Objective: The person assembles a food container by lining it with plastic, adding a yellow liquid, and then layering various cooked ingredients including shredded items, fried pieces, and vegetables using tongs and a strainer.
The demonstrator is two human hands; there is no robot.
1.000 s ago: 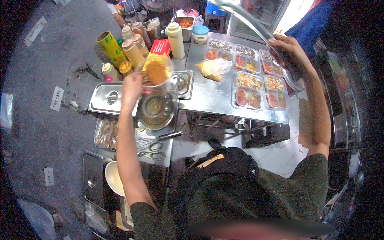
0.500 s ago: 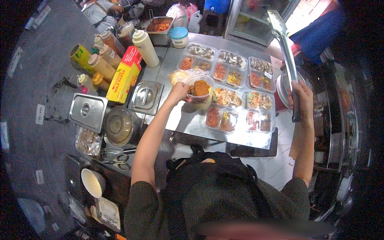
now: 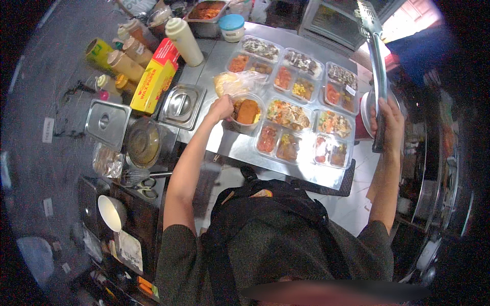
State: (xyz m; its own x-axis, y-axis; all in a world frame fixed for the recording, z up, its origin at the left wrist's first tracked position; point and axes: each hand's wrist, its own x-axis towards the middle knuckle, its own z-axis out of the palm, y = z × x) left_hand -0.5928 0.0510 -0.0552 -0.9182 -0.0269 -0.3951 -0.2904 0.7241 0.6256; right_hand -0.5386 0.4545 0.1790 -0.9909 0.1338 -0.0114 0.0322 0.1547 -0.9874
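My left hand (image 3: pixel 221 109) pinches the near-left rim of a round clear plastic bowl (image 3: pixel 236 126) at the steel table's left part. In the bowl lie a browned, breaded-looking piece and other food. My right hand (image 3: pixel 390 122) is wrapped round the dark handle of long metal tongs (image 3: pixel 376 61), held upright off the table's right side with their tips pointing away from me. Right of the bowl stand several clear compartment trays (image 3: pixel 288 121) filled with food. Just behind the bowl lies a clear plastic bag (image 3: pixel 232 83) with something pale yellow in it.
To the left are a steel lid (image 3: pixel 182 106), a yellow-and-red wax paper box (image 3: pixel 155 76), a white squeeze bottle (image 3: pixel 184 42) and other bottles. A blue-lidded tub (image 3: pixel 232 28) and a steel pan of reddish food (image 3: pixel 206 11) stand behind. Scissors (image 3: pixel 147 188) lie at lower left.
The view has shifted. My left hand has brought the bowl slightly nearer and to the left, uncovering more of the plastic bag. The tongs stay raised in my right hand.
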